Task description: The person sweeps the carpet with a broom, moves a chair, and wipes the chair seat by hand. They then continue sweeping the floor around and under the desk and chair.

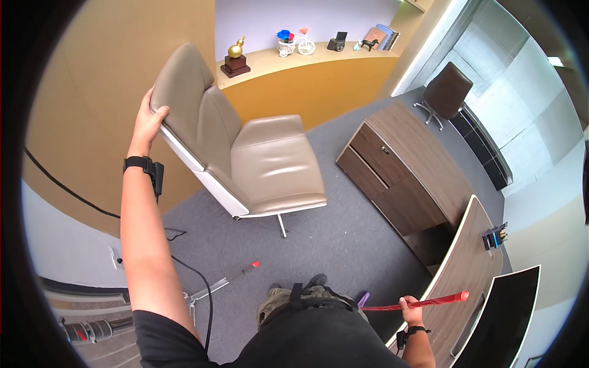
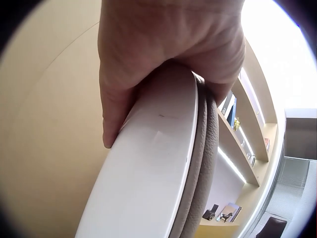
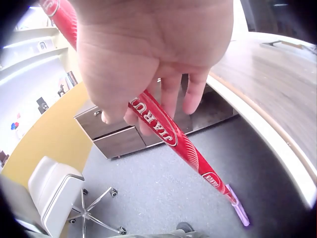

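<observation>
My left hand (image 1: 147,126) grips the upper side edge of a taupe chair (image 1: 279,162); in the left wrist view the fingers and thumb of the hand (image 2: 171,44) straddle its white back shell (image 2: 143,148) and padded edge. On the right, my other hand (image 1: 412,311) holds a red pole (image 1: 438,301) with white lettering. The right wrist view shows the pole (image 3: 183,148) running from under the hand (image 3: 153,54) down to a purple head (image 3: 239,208) near the grey floor.
A wooden cabinet (image 1: 392,178) stands ahead to the right, beside a desk (image 1: 460,264) with a monitor (image 1: 503,319) and pen holder (image 1: 492,238). Ornaments line the curved shelf (image 1: 264,73). A dark chair (image 1: 448,91) is farther back. A cable (image 1: 210,306) and a clear stand (image 1: 211,288) are at lower left.
</observation>
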`<state>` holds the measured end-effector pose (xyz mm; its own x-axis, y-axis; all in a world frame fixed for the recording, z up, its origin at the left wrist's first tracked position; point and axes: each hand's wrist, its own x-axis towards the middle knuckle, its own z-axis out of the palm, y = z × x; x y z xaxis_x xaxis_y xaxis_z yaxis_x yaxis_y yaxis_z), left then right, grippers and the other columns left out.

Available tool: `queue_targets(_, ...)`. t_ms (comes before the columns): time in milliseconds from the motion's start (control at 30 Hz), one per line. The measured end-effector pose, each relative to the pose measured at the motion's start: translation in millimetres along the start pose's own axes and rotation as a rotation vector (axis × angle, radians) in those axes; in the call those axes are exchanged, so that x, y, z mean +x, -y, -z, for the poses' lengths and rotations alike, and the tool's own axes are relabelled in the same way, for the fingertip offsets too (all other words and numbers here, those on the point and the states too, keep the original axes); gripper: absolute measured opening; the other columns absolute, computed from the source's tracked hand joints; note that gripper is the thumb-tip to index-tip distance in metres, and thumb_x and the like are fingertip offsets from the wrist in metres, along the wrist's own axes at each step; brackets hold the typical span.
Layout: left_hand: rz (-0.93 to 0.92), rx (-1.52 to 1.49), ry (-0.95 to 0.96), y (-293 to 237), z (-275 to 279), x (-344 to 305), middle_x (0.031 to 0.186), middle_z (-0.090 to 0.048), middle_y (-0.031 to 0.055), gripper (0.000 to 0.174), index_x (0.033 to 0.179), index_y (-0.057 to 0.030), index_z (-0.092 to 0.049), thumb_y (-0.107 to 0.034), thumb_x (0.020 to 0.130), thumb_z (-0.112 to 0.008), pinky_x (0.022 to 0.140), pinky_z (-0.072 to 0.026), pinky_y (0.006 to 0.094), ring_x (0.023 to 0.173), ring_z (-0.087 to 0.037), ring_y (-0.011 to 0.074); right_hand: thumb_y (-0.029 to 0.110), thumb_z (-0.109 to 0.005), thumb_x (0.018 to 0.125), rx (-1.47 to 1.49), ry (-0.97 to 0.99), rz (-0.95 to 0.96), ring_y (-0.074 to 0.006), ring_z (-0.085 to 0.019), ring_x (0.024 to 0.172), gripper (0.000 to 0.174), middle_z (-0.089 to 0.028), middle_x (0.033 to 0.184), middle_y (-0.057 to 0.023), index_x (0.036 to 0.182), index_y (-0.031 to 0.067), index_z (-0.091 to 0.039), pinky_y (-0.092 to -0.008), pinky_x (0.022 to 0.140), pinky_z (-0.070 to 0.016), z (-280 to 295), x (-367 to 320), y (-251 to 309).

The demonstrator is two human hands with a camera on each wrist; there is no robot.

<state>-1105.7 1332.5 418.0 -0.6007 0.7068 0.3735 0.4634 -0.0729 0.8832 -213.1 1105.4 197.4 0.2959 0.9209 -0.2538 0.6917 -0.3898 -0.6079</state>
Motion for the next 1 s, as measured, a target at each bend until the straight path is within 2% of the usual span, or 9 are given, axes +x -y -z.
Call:
queue_targets(333, -0.021, -0.014, 0.012, 18.4, 6.6, 20.2, 0.137, -0.056, 0.0162, 0.079, 0.153, 0.0, -0.036, -0.021, 0.084, -0.068, 0.104, -0.0438, 0.0341, 0.122, -0.056, 0.0229, 0.024, -0.069, 0.097, -0.035, 0.008, 0.079, -0.015, -0.064, 0.081, 0.025, -0.068, 0.085, -0.0051, 0.102, -0.0003, -0.067, -0.0309, 0.077, -0.0532, -3.5, 6.9, 17.8)
queue_targets(400, 0.05, -0.002, 0.062, 14.9, 8.6, 21.4, 0.135, -0.057, 0.0163, 0.079, 0.153, -0.0001, -0.036, -0.022, 0.084, -0.069, 0.104, -0.0437, 0.0346, 0.121, -0.057, 0.023, 0.024, -0.068, 0.097, -0.052, 0.003, 0.065, -0.0153, -0.064, 0.08, 0.025, -0.068, 0.086, -0.0049, 0.103, 0.0, -0.068, -0.0309, 0.077, -0.0532, -6.0, 13.2, 24.7)
queue_targets(433, 0.051, 0.001, 0.061, 15.1, 8.6, 22.2, 0.135, -0.057, 0.0163, 0.079, 0.153, -0.0001, -0.036, -0.022, 0.084, -0.069, 0.104, -0.0437, 0.0346, 0.121, -0.057, 0.023, 0.026, -0.071, 0.094, -0.018, -0.003, 0.056, -0.0198, -0.065, 0.08, 0.026, -0.068, 0.084, -0.0088, 0.101, 0.0015, -0.069, -0.0356, 0.078, -0.0533, -6.6, 10.7, 41.0)
queue_targets(633, 0.054, 0.017, 0.042, 10.8, 3.2, 20.6, 0.13, -0.06, 0.0139, 0.081, 0.154, -0.0008, -0.034, -0.022, 0.085, -0.069, 0.098, -0.0468, 0.0336, 0.112, -0.06, 0.0207, 0.023, -0.071, 0.093, 0.028, 0.047, 0.102, -0.0194, -0.065, 0.08, 0.023, -0.067, 0.083, -0.0078, 0.1, 0.0014, -0.068, -0.0349, 0.078, -0.0532, -9.3, 15.4, 59.5)
queue_targets(700, 0.116, -0.101, 0.044, 5.8, -2.0, 18.2, 0.126, -0.061, 0.0131, 0.079, 0.155, -0.0063, -0.034, -0.019, 0.085, -0.068, 0.09, -0.05, 0.0313, 0.104, -0.061, 0.0185, 0.023, -0.072, 0.093, 0.065, 0.056, 0.098, -0.0196, -0.065, 0.08, 0.023, -0.068, 0.083, -0.008, 0.1, 0.0015, -0.068, -0.0346, 0.078, -0.0533, -9.7, 12.9, 60.2)
queue_targets(833, 0.186, -0.037, 0.093, -7.1, 0.2, 6.6, 0.116, -0.063, 0.0092, 0.072, 0.152, -0.0132, -0.042, -0.015, 0.084, -0.066, 0.081, -0.0511, 0.0293, 0.091, -0.061, 0.0156, 0.023, -0.071, 0.094, -0.037, 0.025, 0.109, -0.0176, -0.065, 0.081, 0.022, -0.068, 0.085, -0.0063, 0.1, 0.0025, -0.069, -0.0331, 0.079, -0.0531, -7.2, 1.5, 57.2)
queue_targets(900, -0.021, 0.011, 0.081, -7.7, -2.4, 1.7, 0.103, -0.062, 0.004, 0.058, 0.139, -0.0142, -0.057, -0.013, 0.082, -0.063, 0.075, -0.0497, 0.0282, 0.081, -0.056, 0.0127, 0.023, -0.07, 0.094, 0.007, 0.022, 0.087, -0.0157, -0.064, 0.083, 0.021, -0.068, 0.086, -0.0045, 0.101, 0.0031, -0.069, -0.0318, 0.08, -0.0529, -8.8, -2.6, 47.1)
queue_targets(933, -0.023, 0.013, 0.082, -10.3, -1.8, -1.5, 0.103, -0.062, 0.004, 0.058, 0.139, -0.0142, -0.057, -0.013, 0.082, -0.063, 0.075, -0.0497, 0.0282, 0.081, -0.056, 0.0127, 0.023, -0.07, 0.094, 0.009, 0.023, 0.086, -0.0157, -0.064, 0.083, 0.021, -0.068, 0.086, -0.0045, 0.101, 0.0031, -0.069, -0.0318, 0.08, -0.0529, -10.9, -3.9, 43.2)
queue_targets(1000, -0.005, 0.1, 0.081, -16.1, -1.3, -13.5, 0.092, -0.06, 0.0016, 0.042, 0.122, -0.0084, -0.064, -0.012, 0.08, -0.061, 0.072, -0.0477, 0.0279, 0.076, -0.053, 0.0112, 0.023, -0.071, 0.094, 0.023, 0.015, 0.093, -0.0153, -0.064, 0.082, 0.022, -0.068, 0.086, -0.0043, 0.101, 0.003, -0.069, -0.0315, 0.08, -0.0528, -12.3, -10.0, 41.9)
